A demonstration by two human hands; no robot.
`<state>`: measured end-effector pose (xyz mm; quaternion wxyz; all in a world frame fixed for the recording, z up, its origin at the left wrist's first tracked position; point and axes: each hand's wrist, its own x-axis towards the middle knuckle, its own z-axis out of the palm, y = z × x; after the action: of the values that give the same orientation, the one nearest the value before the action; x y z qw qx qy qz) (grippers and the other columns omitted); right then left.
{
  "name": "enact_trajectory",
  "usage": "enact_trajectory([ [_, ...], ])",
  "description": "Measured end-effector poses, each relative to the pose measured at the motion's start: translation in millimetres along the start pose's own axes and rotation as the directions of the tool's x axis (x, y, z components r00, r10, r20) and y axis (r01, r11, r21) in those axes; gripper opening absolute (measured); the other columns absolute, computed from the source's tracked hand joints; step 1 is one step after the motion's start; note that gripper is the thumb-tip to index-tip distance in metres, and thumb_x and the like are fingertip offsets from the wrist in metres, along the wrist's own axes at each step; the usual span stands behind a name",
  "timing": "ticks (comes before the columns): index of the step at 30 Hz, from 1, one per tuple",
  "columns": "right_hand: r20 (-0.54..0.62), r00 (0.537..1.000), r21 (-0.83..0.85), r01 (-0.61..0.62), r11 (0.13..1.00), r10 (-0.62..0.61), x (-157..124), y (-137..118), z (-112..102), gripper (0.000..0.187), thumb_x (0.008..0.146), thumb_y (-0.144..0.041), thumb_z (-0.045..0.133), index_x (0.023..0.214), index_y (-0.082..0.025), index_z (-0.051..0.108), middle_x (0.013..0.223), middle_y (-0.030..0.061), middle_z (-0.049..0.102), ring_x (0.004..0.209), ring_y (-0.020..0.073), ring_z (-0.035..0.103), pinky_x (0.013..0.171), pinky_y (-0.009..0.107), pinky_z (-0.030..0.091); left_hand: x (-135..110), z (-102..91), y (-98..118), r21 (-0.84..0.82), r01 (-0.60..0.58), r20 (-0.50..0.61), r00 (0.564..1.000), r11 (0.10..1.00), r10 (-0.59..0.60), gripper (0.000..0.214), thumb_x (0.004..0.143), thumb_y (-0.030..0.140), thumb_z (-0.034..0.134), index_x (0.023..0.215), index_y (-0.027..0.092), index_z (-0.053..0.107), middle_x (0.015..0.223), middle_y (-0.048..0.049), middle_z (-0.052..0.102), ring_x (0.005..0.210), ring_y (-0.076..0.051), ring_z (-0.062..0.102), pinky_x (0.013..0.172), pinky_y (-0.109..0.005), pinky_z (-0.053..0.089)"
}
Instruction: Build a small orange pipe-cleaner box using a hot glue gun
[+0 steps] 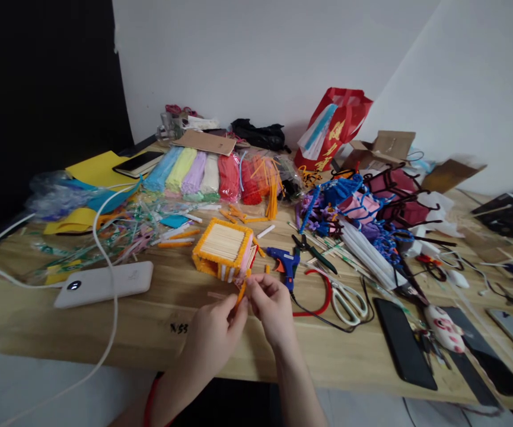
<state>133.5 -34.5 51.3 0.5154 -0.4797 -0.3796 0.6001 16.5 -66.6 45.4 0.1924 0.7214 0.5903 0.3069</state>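
A small box of wooden sticks edged in orange pipe cleaner [223,248] sits on the wooden table [158,332] just beyond my hands. My left hand [214,335] and my right hand [271,305] meet in front of its near corner. Both pinch a short orange pipe cleaner piece [241,292] between fingertips, close to the box's corner. A thin pale stick [215,295] lies on the table by my left fingers.
A white power bank [105,283] with a white cable lies at the left. A blue glue gun [285,264], pliers [314,252], scissors [347,299] and a black phone [402,344] lie at the right. Bundles of coloured pipe cleaners [214,172] and a red bag [334,127] stand behind.
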Motion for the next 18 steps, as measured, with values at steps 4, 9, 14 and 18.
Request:
enact_trajectory([
  [4, 0.065, 0.998, 0.071, -0.028, 0.997, 0.023, -1, 0, 0, 0.037, 0.072, -0.051, 0.072, 0.075, -0.015, 0.064, 0.046, -0.0093, 0.041, 0.036, 0.0022, 0.025, 0.036, 0.018, 0.017, -1, -8.9, 1, -0.279, 0.137, 0.174, 0.981, 0.950, -0.090, 0.039, 0.095, 0.035, 0.035, 0.063, 0.020, 0.050, 0.051, 0.0009, 0.057, 0.046, -0.012, 0.056, 0.048, -0.022, 0.038],
  [9, 0.162, 0.987, 0.139, -0.015, 0.990, -0.008, -4, 4, -4, 0.030, 0.081, -0.046, 0.068, 0.080, -0.016, 0.063, 0.041, -0.0101, 0.040, 0.034, 0.0028, 0.027, 0.037, 0.018, 0.016, -3, -8.2, 0, -0.326, 0.057, 0.149, 0.989, 0.944, -0.008, 0.034, 0.096, 0.031, 0.032, 0.071, 0.020, 0.051, 0.049, 0.0034, 0.052, 0.045, -0.012, 0.054, 0.048, -0.022, 0.038],
  [14, 0.242, 0.970, 0.195, -0.056, 0.979, 0.008, -7, 4, -8, 0.026, 0.084, -0.042, 0.066, 0.082, -0.016, 0.065, 0.043, -0.0102, 0.037, 0.037, 0.0024, 0.023, 0.039, 0.018, 0.015, -9, 3.3, -3, 0.010, -0.173, -0.104, 0.980, 0.985, 0.173, 0.028, 0.093, 0.020, 0.037, 0.069, 0.019, 0.051, 0.058, 0.0000, 0.063, 0.048, -0.013, 0.059, 0.047, -0.024, 0.034],
  [18, 0.246, 0.968, 0.174, -0.091, 0.981, 0.046, -8, 2, -9, 0.028, 0.080, -0.043, 0.069, 0.080, -0.015, 0.067, 0.046, -0.0088, 0.039, 0.038, 0.0026, 0.022, 0.036, 0.018, 0.013, -10, 5.5, -4, 0.121, -0.220, -0.150, 0.960, 0.968, 0.237, 0.027, 0.093, 0.019, 0.038, 0.069, 0.019, 0.051, 0.056, -0.0002, 0.062, 0.046, -0.013, 0.059, 0.045, -0.024, 0.033],
])
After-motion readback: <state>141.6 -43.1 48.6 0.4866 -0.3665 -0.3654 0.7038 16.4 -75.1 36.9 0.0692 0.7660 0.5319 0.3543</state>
